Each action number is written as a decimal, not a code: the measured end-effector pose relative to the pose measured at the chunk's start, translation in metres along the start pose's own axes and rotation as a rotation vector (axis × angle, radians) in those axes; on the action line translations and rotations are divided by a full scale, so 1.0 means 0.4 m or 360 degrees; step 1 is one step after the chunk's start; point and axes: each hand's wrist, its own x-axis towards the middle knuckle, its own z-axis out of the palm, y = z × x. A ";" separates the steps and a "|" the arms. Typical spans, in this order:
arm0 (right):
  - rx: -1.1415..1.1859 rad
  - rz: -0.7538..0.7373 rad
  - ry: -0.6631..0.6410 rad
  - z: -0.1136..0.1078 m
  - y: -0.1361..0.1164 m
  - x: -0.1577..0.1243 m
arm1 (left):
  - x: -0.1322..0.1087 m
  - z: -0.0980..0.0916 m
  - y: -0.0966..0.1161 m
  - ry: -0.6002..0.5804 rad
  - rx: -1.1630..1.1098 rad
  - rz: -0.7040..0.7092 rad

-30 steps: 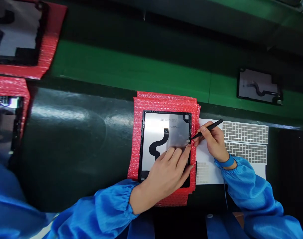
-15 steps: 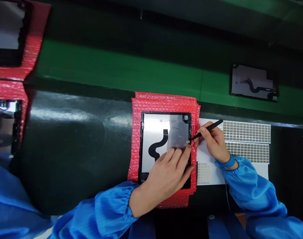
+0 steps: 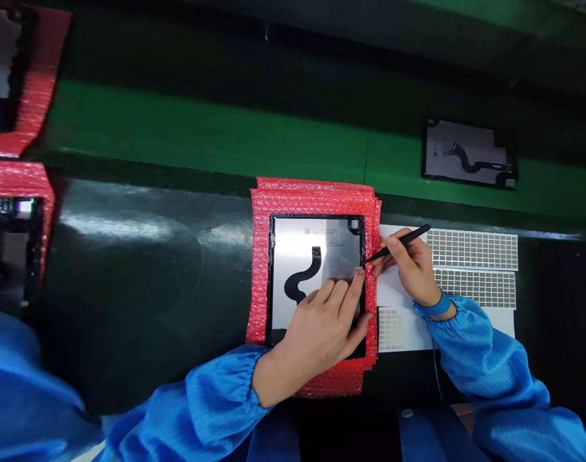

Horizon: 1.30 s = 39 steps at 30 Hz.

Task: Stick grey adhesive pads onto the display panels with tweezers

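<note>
A tablet-sized display panel with a silvery back, a black frame and a curved black ribbon cable lies on red bubble wrap. My left hand rests across its lower right part, fingers apart. The index fingertip presses on the right edge, over a small pale sticker that is mostly hidden. Just right of that fingertip, my right hand grips black tweezers like a pen, with their tip at the frame's edge.
White sheets of small grey stickers lie under and beyond my right hand. Another display panel sits on the green surface at back right. At left are more panels on red bubble wrap, beside a blue sleeve of another person.
My left index finger has slid up slightly and now covers the small pale sticker. The tweezers stay close to the frame's edge. The whole view has shifted a little.
</note>
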 end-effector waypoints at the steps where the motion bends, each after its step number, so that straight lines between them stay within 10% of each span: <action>1: -0.0006 -0.0035 0.0028 -0.003 -0.013 -0.001 | 0.000 0.001 -0.001 -0.0001 -0.0006 -0.0002; 9: -0.0301 -0.0245 0.0265 -0.081 -0.119 -0.161 | 0.008 -0.001 -0.009 -0.0058 -0.0078 -0.0104; 16: -0.0574 0.0049 0.0187 -0.148 -0.020 -0.335 | 0.009 -0.018 0.023 -0.0012 -0.0028 -0.0002; 22: -0.0749 0.0058 0.0184 -0.146 0.037 -0.330 | -0.058 0.016 0.123 -0.0222 -0.0114 0.0589; 39: -0.0890 0.0084 0.0162 -0.136 0.026 -0.315 | -0.068 0.030 0.128 -0.0425 0.0043 0.0666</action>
